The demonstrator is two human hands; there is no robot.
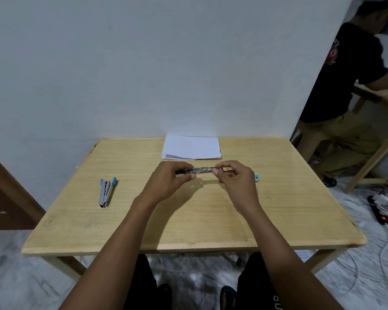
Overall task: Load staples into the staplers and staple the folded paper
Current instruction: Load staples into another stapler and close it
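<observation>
Both hands are over the table [211,222]: the left hand [168,179] grips one end of the metal stapler [202,170], the right hand [235,180] pinches the other. The staple box [257,176] sits just beside the right hand, label unreadable, contents hidden. A blue-tipped stapler [106,193] lies open at left, folded paper [192,147] at the far edge.

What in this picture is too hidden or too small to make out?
All in the head view:
- Metal stapler: both ends are covered by the left hand and right hand; too small to tell whether staples sit inside.
- Small box: mostly behind the right hand; label unreadable.
- Paper: print too small to read.
- Blue stapler: lies open, but its channel is too small to tell whether it is loaded.
</observation>
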